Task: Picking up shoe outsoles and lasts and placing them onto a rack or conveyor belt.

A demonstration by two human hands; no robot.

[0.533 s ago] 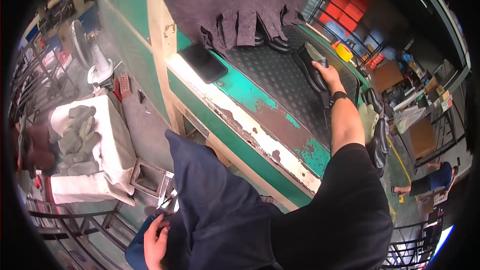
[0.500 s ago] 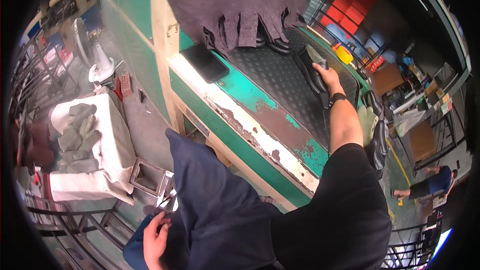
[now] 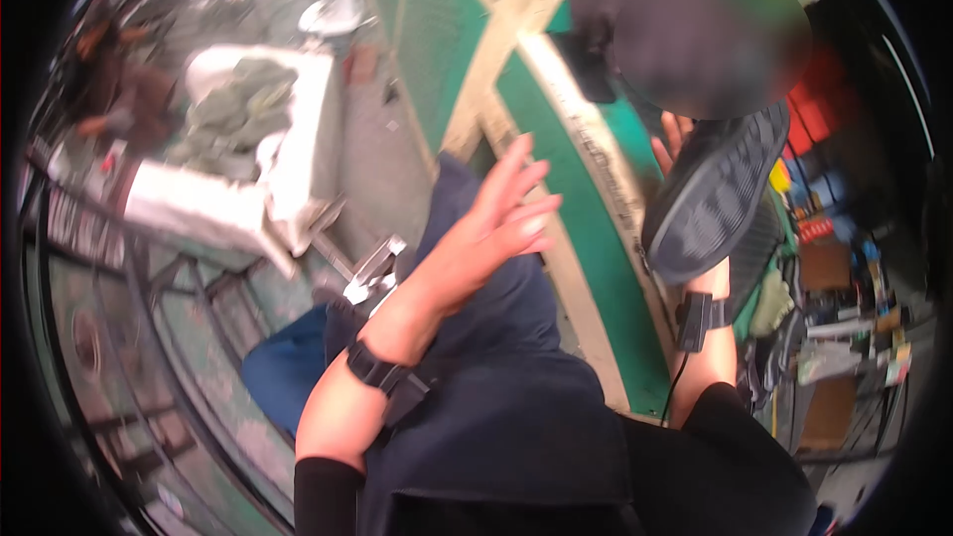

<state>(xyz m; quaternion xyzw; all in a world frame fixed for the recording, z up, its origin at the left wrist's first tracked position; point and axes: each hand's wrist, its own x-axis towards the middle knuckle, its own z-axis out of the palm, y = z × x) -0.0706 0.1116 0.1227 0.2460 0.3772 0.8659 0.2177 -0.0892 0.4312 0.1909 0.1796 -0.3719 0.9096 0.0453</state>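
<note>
A black shoe (image 3: pixel 720 194) is held up at the right, with its grooved sole turned toward me. My right hand (image 3: pixel 674 137) is closed around the shoe from behind; only some fingertips and the wrist show past it. In the middle, above the dark blue apron (image 3: pixel 506 407), my left hand (image 3: pixel 501 213) is raised with its fingers spread and nothing in it. It is apart from the shoe. Above the shoe hangs the dark grey strip curtain (image 3: pixel 635 0) of the green machine (image 3: pixel 586 238), partly smeared.
A dark flat phone-like object (image 3: pixel 593 67) lies on the machine's ledge. At left, a cloth-covered bin (image 3: pixel 308 139) carries several grey-green shoe lasts (image 3: pixel 238 114). Black metal racks (image 3: pixel 169 337) stand at lower left. Beside the belt (image 3: pixel 759 248) at right lies a pale green last (image 3: pixel 771 303).
My right hand has lifted the black shoe off the belt toward me, turning its sole to view. My left hand has risen from the lower left, fingers spreading. The view has swung round.
</note>
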